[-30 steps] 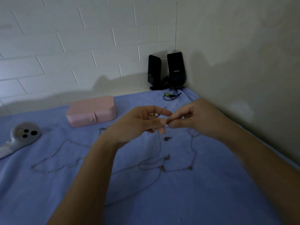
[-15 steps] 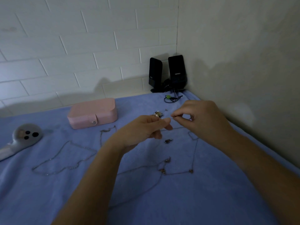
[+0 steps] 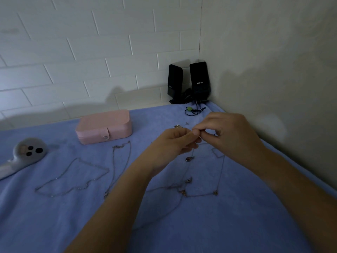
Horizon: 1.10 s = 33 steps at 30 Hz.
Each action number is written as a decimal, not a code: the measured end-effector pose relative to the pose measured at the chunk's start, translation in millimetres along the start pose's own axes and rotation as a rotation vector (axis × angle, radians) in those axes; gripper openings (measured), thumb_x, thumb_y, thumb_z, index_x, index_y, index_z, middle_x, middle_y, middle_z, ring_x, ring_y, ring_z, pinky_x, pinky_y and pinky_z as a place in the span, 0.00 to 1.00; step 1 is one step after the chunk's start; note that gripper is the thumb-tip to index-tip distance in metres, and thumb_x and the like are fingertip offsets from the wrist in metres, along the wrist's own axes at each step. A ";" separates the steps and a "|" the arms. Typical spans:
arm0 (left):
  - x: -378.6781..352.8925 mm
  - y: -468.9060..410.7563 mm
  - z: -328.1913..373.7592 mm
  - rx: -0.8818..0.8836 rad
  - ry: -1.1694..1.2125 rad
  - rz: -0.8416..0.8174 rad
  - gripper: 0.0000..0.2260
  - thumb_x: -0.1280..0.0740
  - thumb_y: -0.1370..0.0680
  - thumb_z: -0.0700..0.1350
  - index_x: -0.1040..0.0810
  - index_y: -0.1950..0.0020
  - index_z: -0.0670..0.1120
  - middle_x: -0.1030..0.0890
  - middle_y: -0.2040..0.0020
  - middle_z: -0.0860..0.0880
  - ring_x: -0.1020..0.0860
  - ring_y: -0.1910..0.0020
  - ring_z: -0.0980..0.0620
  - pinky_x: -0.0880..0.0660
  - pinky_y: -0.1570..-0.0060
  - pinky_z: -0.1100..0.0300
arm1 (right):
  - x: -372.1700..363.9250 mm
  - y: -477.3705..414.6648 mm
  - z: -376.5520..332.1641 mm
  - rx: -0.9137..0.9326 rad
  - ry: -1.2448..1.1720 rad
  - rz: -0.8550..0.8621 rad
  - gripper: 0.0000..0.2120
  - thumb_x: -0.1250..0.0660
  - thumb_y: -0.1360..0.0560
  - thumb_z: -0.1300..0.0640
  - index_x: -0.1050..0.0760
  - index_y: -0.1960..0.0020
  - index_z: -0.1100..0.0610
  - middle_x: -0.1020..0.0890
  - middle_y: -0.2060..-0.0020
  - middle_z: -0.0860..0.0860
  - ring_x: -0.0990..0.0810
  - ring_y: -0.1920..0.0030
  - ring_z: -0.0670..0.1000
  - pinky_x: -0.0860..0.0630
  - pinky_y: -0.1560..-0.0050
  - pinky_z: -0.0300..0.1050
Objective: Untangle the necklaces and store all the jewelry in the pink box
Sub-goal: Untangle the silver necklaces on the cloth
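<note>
Half a second ago the fingertips were slightly apart; now the two hands are back together, tip to tip. Left hand [image 3: 171,143] and right hand [image 3: 231,134] are held up over the blue cloth [image 3: 237,225], both with fingers curled in.

Right grip: thumb and forefinger pinched tight on a thin chain. Left grip: pinched against the same spot, though the contact itself is partly hidden.

The chain is the teardrop-pendant necklace [image 3: 189,158]. It drops from between the hands, and the pendant rests on the cloth just below them. It is probably held high and close so a knot or clasp can be worked with the fingertips while the slack hangs free.

Lower down the strand runs into the tangle [image 3: 183,192], where thin chains with small charms cross; it is still not separated. A long loose chain [image 3: 73,181] lies spread out alone on the left, and a second chain [image 3: 118,159] lies between it and the left forearm, likely parked apart so they don't re-knot. A small jewelry pile [image 3: 177,126] sits just beyond the left hand.

The pink box [image 3: 104,126] is far left of the hands, near the wall, with its lid down and snap fastened, so nothing is stored yet. Judgement: early in the task, still untangling.

Off-task items: black speakers [image 3: 189,81] in the corner, a green cable tie [image 3: 189,109] on their cord, and a grey handheld device [image 3: 27,152] at the far left.
</note>
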<state>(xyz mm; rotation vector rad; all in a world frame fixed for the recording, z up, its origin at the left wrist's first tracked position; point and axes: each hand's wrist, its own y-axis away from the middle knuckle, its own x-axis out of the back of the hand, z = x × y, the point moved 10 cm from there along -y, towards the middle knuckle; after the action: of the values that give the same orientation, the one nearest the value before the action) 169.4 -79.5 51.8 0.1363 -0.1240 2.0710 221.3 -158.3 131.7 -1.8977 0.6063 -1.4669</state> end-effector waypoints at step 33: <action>26.3 21.0 55.6 -0.406 -0.210 0.398 0.05 0.30 0.26 0.41 0.17 0.59 0.51 0.21 0.69 0.38 0.28 0.70 0.39 0.28 0.65 0.57 | 14.4 2.4 24.5 -0.269 -0.472 0.038 0.08 0.28 0.32 0.54 0.16 0.53 0.52 0.21 0.70 0.39 0.35 0.75 0.44 0.35 0.70 0.32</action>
<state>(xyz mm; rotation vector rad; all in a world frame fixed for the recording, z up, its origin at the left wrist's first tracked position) 140.9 -74.9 110.0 0.0825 -0.7464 2.3715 248.8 -164.8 135.6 -2.3222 0.6278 -0.8939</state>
